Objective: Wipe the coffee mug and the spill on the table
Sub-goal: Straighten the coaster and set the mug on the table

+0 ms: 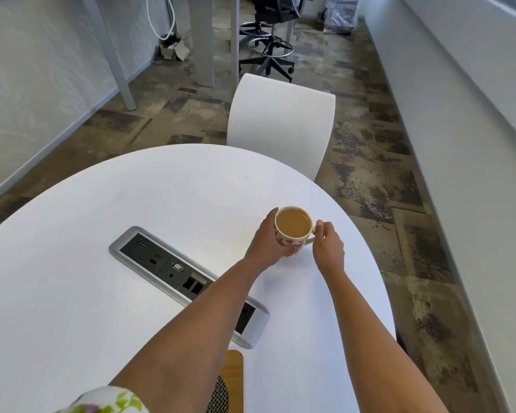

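A white coffee mug [292, 226] with red heart marks stands on the white oval table [131, 204], nearly full of light brown coffee. My left hand [265, 242] wraps around the mug's left side. My right hand [328, 245] pinches the mug's handle on its right. No spill shows on the table top, and no cloth is in view.
A grey power and data socket strip [173, 272] is set into the table, left of my left forearm. A white chair [280, 126] stands at the table's far edge. A wooden piece with a mesh part [231, 383] lies at the near edge. Black stools [268, 46] stand further back.
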{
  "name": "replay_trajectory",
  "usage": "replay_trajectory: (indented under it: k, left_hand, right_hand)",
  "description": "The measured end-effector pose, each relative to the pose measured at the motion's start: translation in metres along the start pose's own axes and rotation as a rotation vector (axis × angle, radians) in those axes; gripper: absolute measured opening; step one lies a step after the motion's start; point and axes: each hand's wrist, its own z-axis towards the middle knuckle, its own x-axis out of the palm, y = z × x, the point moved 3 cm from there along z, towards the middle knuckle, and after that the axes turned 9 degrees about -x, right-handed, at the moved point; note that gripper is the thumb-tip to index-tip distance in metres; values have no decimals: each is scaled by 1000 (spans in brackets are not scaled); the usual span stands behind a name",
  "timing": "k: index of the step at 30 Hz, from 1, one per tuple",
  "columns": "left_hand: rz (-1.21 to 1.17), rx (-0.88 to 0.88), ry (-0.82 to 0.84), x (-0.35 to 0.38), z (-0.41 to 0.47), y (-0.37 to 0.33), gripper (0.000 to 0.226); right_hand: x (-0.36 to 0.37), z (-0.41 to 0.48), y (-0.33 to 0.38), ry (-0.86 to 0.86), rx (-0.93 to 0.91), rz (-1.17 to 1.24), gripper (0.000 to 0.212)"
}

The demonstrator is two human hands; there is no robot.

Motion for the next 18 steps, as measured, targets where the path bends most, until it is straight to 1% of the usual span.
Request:
replay_trajectory:
  k: [3,7,11,18]
  left_hand:
    - [1,9,-23,1,0,-2,82]
    - [10,2,-48,1,0,-4,78]
    - [34,-13,-59,-1,-2,-4,79]
    - [42,0,-87,-10,-16,-11,77]
  right_hand:
    - [3,0,0,3,16,10,31]
    - [6,0,1,1,52,68,33]
    - [7,-1,4,-7,73,61,29]
    - [3,-11,15,-4,52,92,28]
